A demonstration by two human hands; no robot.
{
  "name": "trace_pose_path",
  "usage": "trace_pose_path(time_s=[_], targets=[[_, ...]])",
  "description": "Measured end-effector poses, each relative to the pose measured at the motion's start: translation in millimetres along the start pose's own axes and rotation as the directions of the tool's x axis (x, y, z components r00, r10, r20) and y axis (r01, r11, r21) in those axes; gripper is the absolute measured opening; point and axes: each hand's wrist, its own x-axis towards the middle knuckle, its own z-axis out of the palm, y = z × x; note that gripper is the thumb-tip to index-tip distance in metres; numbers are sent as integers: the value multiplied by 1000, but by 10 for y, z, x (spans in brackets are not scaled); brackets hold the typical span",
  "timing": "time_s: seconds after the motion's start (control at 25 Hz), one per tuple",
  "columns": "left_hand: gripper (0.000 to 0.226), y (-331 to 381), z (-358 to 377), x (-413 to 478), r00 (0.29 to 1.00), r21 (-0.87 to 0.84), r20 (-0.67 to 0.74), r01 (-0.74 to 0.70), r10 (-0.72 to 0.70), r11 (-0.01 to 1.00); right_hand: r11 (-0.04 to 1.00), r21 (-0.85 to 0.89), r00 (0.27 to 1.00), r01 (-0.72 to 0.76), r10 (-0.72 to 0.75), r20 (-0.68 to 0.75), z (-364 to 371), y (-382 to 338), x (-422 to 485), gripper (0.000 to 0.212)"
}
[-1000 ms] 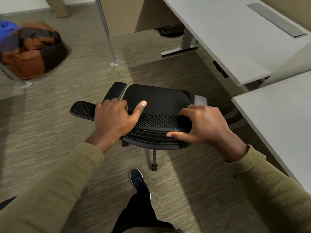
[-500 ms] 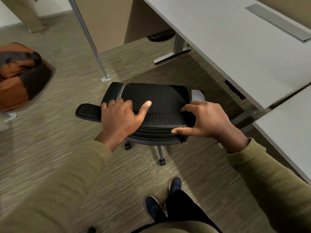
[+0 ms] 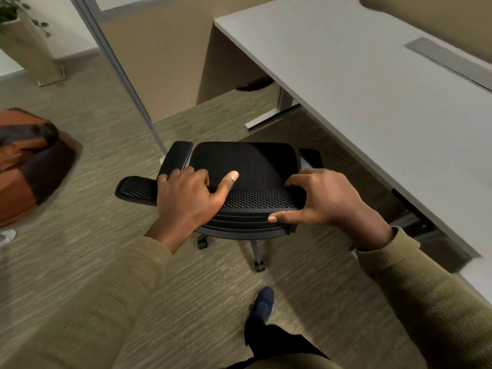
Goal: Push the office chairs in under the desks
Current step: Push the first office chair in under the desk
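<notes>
A black office chair (image 3: 245,166) with a mesh backrest stands on the carpet, seen from above and behind. My left hand (image 3: 186,203) grips the top edge of the backrest on its left side, thumb lying over the mesh. My right hand (image 3: 327,201) grips the same edge on the right, thumb under the rim. A grey desk (image 3: 372,97) runs along the right, its front edge beside the chair's right armrest (image 3: 310,157). The seat points at the open space under the desk's left end.
A thin metal post (image 3: 125,75) meets the floor just left of the chair. An orange and black bag (image 3: 29,161) lies on the carpet at the left. A tan planter (image 3: 32,54) stands far left. The desk's metal foot (image 3: 269,119) rests ahead. My dark shoe (image 3: 262,306) is behind the chair.
The chair has rolled forward and turned toward the desk while both hands kept their grip. The desk and post now sit closer, and the bag has slid left in the view.
</notes>
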Motion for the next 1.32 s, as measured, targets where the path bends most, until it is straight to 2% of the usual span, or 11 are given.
trace_pose_path(time_s=[0.32,0.68,0.96,1.32], targets=[[84,-603,188,1693,997,2,-11,-83,83,997,992,65,994,-106,104,39,-8,141,1535,98],[75,-1244,390,3599,953,-86,1,-302,303,949,920,133,927,-369,375,-25,75,78,3008,94],[71,-1276,496,4528,898,-141,-22,-437,439,888,858,162,867,-488,497,-24,54,216,3597,92],[70,-956,617,5149,842,-138,4,-534,540,834,782,206,792,-589,609,-49,62,549,3797,88]])
